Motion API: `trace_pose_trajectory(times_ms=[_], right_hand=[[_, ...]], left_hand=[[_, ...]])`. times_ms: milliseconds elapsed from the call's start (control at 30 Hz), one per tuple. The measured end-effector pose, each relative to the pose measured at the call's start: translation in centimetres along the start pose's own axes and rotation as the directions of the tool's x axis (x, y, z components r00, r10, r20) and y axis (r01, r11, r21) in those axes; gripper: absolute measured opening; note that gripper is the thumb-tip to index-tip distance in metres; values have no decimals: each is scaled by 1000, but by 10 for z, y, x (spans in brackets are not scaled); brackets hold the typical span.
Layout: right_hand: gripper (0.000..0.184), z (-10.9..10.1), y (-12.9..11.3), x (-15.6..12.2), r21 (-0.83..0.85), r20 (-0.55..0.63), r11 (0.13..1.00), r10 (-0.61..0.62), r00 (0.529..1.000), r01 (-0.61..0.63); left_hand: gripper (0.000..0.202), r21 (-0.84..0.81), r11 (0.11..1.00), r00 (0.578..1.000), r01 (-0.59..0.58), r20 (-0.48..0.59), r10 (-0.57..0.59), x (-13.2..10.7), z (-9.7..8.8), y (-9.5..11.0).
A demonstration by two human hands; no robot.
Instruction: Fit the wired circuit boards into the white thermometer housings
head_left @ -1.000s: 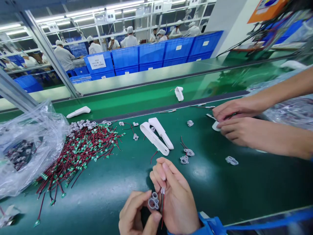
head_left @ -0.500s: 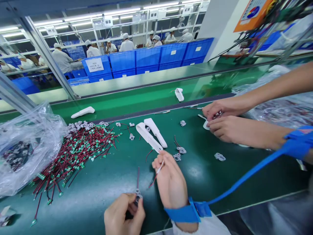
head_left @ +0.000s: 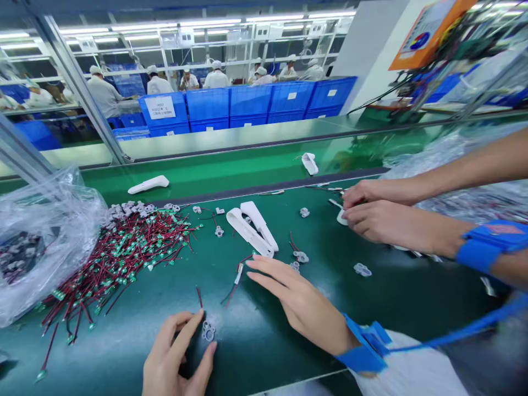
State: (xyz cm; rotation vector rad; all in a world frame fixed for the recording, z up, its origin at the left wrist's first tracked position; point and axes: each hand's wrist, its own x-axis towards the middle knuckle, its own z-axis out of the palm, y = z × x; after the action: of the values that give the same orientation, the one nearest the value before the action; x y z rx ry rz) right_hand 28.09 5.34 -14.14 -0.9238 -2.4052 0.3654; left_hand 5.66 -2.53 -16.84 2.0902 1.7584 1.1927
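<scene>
Work surface at my seat. My left hand (head_left: 175, 352) sits at the near side of the green conveyor belt (head_left: 256, 335), thumb and fingers spread apart on either side of a small grey plastic spacer (head_left: 208, 331); I cannot tell whether they touch it. The spacer lies on the belt and looks light and stiff. It is probably best pinched by its rim between thumb and fingertip. My right hand (head_left: 303, 302) lies open and holds nothing, its fingers together, their fingertips (head_left: 251, 263) just beside a loose wired lead (head_left: 238, 278) with a white sleeve. Such leads look thin and limp, and the small green board on each seems the fragile part.

Count: one spacer at my left hand; five more lie loose on the belt, with an uncounted cluster beyond. Two white plastic shells (head_left: 247, 232) lie together on this belt, and two more on the far belt. The heap of leads (head_left: 119, 258) is too large to count. A co-worker's two hands (head_left: 383, 217) work at right.
</scene>
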Motion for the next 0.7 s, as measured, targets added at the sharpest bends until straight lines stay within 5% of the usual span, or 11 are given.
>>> trace_pose_trajectory(times_ms=[133, 300, 467, 533, 600, 700], right_hand=[[37, 8, 9, 21, -233, 223, 950, -155, 962, 207], [26, 27, 11, 38, -247, 189, 957, -106, 976, 151], [20, 15, -2, 33, -171, 109, 985, -10, 994, 28], [17, 4, -16, 25, -90, 43, 992, 94, 995, -90], [18, -3, -34, 13, 90, -42, 977, 199, 979, -194], [15, -5, -61, -4, 291, -192, 938, 251, 949, -189]], left_hand=[[23, 60, 979, 970, -195, 162, 183, 1, -4, -14], [25, 91, 957, 947, -277, 193, 256, 4, -1, -13], [24, 121, 957, 961, -264, 116, 250, 6, 4, -1], [24, -8, 990, 990, -138, -43, 137, 5, 4, 6], [23, -333, 937, 975, 105, -151, -164, 5, 2, 13], [19, -786, 458, 837, 415, 133, -531, 8, -2, 19]])
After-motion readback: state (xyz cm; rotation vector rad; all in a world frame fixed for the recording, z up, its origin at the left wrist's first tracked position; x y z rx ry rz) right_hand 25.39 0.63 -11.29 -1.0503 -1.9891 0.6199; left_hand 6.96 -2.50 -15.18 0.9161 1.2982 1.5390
